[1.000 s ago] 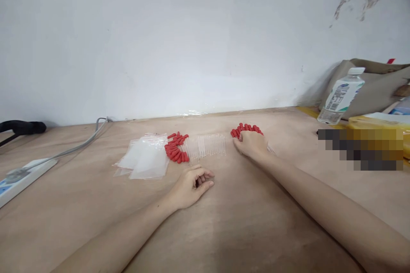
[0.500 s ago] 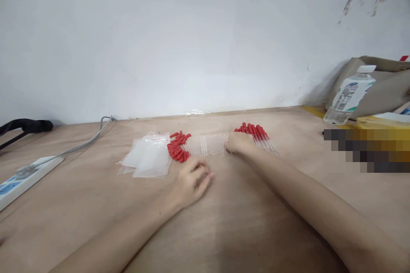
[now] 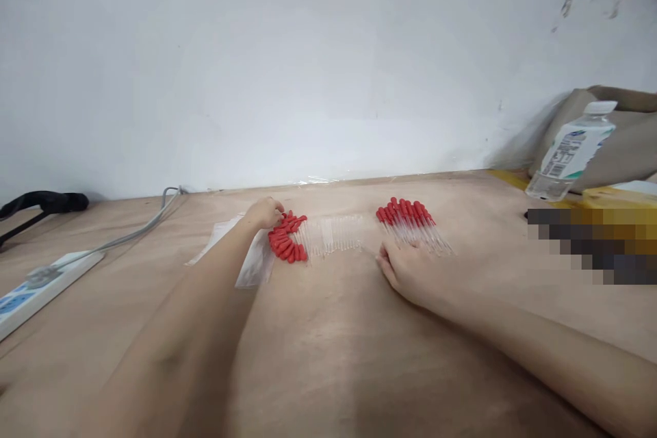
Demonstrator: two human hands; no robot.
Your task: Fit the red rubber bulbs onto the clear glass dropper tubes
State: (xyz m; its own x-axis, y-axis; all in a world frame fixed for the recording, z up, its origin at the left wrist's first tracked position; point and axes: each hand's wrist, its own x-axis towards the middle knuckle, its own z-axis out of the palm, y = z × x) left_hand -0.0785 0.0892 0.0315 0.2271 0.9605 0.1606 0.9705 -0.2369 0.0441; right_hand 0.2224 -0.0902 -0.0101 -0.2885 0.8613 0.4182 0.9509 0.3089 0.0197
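Two groups of clear droppers with red bulbs lie on the wooden table [image 3: 328, 356]. The left group [image 3: 313, 238] has its red bulbs bunched at its left end. My left hand [image 3: 265, 213] reaches over a stack of small clear plastic bags [image 3: 254, 263] and touches the far side of those bulbs, fingers curled; whether it holds one is hidden. The right group of droppers [image 3: 410, 222] lies fanned out. My right hand [image 3: 408, 272] rests flat on the table just in front of it, fingers together and holding nothing.
A white power strip [image 3: 31, 287] with a grey cable [image 3: 133, 229] lies at the left edge, a black object [image 3: 44, 202] behind it. At the right stand a tilted water bottle [image 3: 569, 150], a brown bag [image 3: 616, 130] and a yellow box [image 3: 621, 202]. A white wall backs the table.
My left hand has moved from the table's middle forward to the left group's red bulbs. My right hand has drawn back from the right group and now lies flat in front of it.
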